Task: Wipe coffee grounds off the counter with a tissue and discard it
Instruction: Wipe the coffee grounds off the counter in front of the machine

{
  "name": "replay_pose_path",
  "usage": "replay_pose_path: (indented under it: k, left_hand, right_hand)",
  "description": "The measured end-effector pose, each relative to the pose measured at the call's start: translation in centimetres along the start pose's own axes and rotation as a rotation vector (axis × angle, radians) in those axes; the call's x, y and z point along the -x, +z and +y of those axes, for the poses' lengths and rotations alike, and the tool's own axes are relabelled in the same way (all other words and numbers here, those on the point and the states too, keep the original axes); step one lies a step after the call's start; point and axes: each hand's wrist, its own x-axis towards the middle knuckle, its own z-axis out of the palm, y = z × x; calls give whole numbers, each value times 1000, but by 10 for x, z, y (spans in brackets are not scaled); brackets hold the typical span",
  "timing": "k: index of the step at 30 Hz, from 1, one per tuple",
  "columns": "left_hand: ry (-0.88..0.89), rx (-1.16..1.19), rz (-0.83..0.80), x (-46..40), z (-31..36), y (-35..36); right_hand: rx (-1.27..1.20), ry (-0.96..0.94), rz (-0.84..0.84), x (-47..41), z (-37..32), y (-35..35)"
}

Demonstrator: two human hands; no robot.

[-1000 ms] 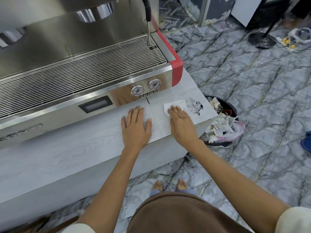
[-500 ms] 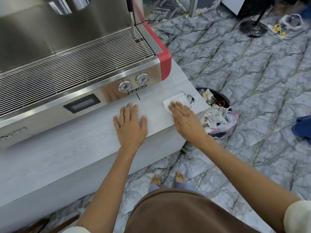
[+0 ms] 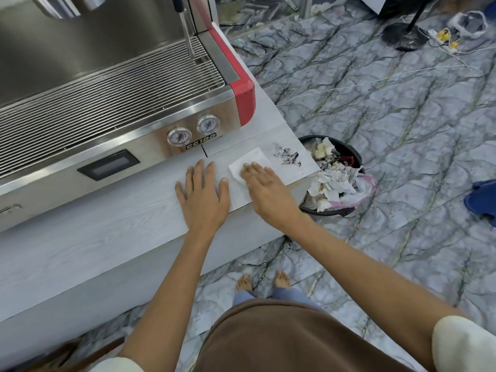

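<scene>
A white tissue lies flat on the pale wood-grain counter, near its right end. My right hand presses flat on the tissue's near part, fingers together. Dark coffee grounds are smeared on the counter just right of the tissue, close to the counter's right edge. My left hand rests flat on the counter to the left of the tissue, fingers spread, holding nothing.
A steel espresso machine with a red corner fills the back of the counter. A black bin full of crumpled tissues stands on the marble floor just below the counter's right end. A blue slipper lies at the far right.
The tissue and my right hand have drawn back to the left, uncovering the grounds, which now look smeared out. My left hand has stayed flat in place.
</scene>
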Motion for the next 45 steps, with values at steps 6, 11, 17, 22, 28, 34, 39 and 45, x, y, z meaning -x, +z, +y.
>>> replay_pose_path:
  k: [6,11,17,22,28,34,39,45]
  left_hand:
    - [-22,-4,14,0,3,0]
    - [-26,9,25,0,2,0]
    - [-21,14,37,1,2,-1]
    - [-12,19,36,1,1,0]
    - [-6,16,27,1,1,-2]
    - [22,7,-1,2,-3,-1]
    - [42,0,-9,3,-4,0]
    - [40,8,-13,2,-4,-1]
  right_hand:
    - [24,23,-40,-29,5,6]
    - [43,67,-40,-44,24,2]
    - [75,151,8,-47,48,-7]
    - [44,227,68,-50,52,-17]
    - [63,45,63,-12,3,-3]
    - [73,101,30,-5,3,5]
    - [104,152,49,-3,25,-6]
    - [112,172,51,1,49,-24]
